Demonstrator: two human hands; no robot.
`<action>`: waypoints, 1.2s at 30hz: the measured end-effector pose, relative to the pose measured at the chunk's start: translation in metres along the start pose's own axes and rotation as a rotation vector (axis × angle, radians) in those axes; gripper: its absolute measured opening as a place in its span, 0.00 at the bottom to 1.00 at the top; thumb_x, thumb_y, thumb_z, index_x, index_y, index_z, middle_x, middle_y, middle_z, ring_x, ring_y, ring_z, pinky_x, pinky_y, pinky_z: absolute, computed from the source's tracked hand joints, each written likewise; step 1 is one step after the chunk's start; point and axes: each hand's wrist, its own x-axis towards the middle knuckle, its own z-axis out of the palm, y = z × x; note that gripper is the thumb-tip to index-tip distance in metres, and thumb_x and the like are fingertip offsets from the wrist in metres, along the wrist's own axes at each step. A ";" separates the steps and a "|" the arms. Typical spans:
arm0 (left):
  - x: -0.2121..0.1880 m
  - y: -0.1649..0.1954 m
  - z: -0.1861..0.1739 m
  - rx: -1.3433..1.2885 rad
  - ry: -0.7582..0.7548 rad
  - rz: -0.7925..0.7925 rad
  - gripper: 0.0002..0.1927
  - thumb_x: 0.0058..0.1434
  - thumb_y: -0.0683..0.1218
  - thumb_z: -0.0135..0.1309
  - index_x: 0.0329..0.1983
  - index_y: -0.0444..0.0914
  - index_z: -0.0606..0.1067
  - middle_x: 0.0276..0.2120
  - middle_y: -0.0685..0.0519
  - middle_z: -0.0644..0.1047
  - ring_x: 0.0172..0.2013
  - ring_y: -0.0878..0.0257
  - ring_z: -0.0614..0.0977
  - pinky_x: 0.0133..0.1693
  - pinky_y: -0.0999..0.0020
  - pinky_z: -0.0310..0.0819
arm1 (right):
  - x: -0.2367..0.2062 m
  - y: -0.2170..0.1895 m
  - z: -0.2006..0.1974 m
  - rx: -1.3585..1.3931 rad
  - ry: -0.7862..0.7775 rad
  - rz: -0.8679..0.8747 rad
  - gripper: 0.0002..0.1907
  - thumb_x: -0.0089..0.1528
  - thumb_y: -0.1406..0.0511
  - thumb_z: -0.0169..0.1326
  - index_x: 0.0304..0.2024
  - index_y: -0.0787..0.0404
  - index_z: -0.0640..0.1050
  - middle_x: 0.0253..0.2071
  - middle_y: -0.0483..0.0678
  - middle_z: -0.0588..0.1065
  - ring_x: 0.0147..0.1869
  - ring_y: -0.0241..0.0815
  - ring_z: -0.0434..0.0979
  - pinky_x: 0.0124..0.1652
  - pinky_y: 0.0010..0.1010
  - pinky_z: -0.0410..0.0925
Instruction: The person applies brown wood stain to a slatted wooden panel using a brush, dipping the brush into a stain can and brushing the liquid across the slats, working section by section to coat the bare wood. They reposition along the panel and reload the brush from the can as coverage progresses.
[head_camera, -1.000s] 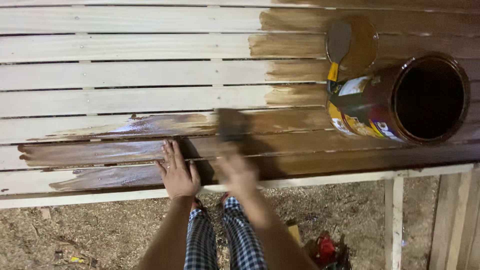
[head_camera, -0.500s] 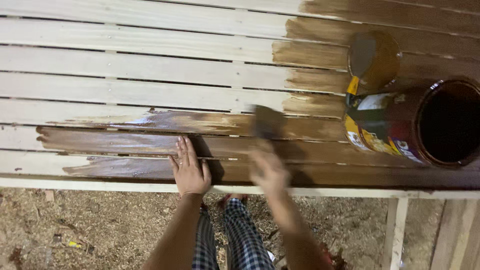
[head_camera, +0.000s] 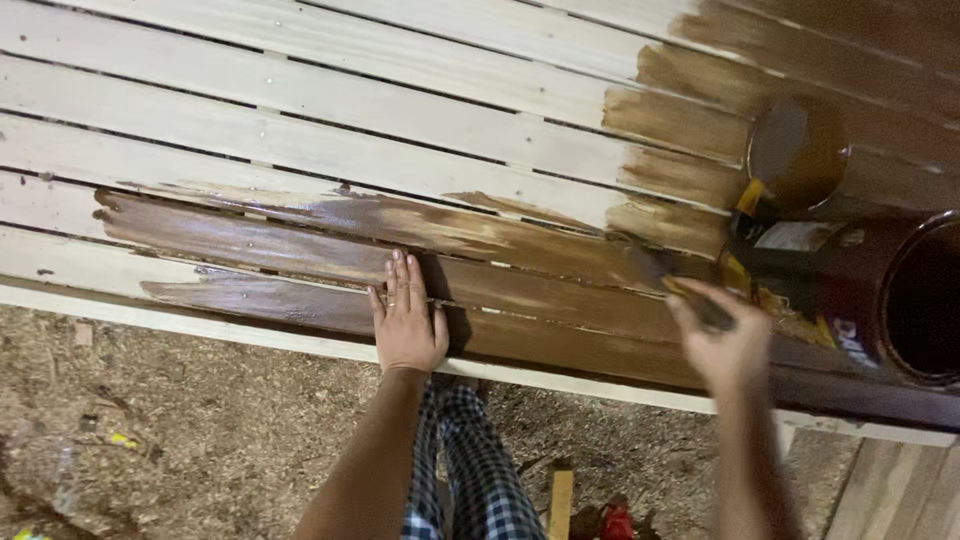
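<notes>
**Half-stained slats, a blurred brush**

The slatted wooden platform (head_camera: 300, 110) fills most of my view, its pale boards running off the frame on the left and at the top. Dark brown stain (head_camera: 330, 240) covers the two boards nearest me and the far right corner, wet and shiny in places; where the stained patch ends on the right is hidden behind the can. The open stain can (head_camera: 860, 300) lies on its side on the boards at the right, its dark mouth cut off by the frame edge, so I cannot see how much is inside. Its round lid (head_camera: 797, 152) rests just beyond it, smeared brown.

Below the platform edge lies sawdust-strewn ground (head_camera: 150, 440), and my checked trousers (head_camera: 480, 470) show between my forearms, cut off at the bottom.

My left hand (head_camera: 407, 322) lies flat on the nearest stained board, fingers together and straight, holding nothing. My right hand (head_camera: 722, 342) is motion-blurred beside the can, curled around the handle of a brush (head_camera: 672, 280); the bristles touch the stained board, though the blur leaves the brush's shape hard to make out
</notes>
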 end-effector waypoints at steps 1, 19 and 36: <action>0.000 0.000 -0.002 0.001 0.000 0.001 0.44 0.62 0.53 0.40 0.78 0.34 0.41 0.77 0.43 0.43 0.76 0.50 0.44 0.71 0.43 0.33 | 0.003 -0.014 0.011 -0.005 0.036 -0.045 0.13 0.65 0.54 0.59 0.50 0.46 0.83 0.48 0.44 0.83 0.43 0.37 0.84 0.46 0.37 0.76; 0.006 -0.002 -0.004 0.124 -0.073 -0.010 0.42 0.63 0.55 0.33 0.77 0.36 0.38 0.77 0.45 0.38 0.75 0.53 0.42 0.70 0.46 0.32 | 0.018 0.042 0.017 0.140 0.029 -0.062 0.13 0.61 0.63 0.63 0.48 0.58 0.83 0.42 0.52 0.83 0.33 0.38 0.83 0.28 0.27 0.77; 0.003 0.002 -0.007 0.105 -0.104 -0.034 0.43 0.62 0.55 0.35 0.78 0.37 0.38 0.78 0.47 0.38 0.76 0.53 0.42 0.71 0.45 0.32 | -0.007 -0.094 0.105 0.392 0.062 -0.546 0.13 0.63 0.66 0.62 0.51 0.55 0.82 0.54 0.51 0.81 0.57 0.43 0.83 0.53 0.30 0.79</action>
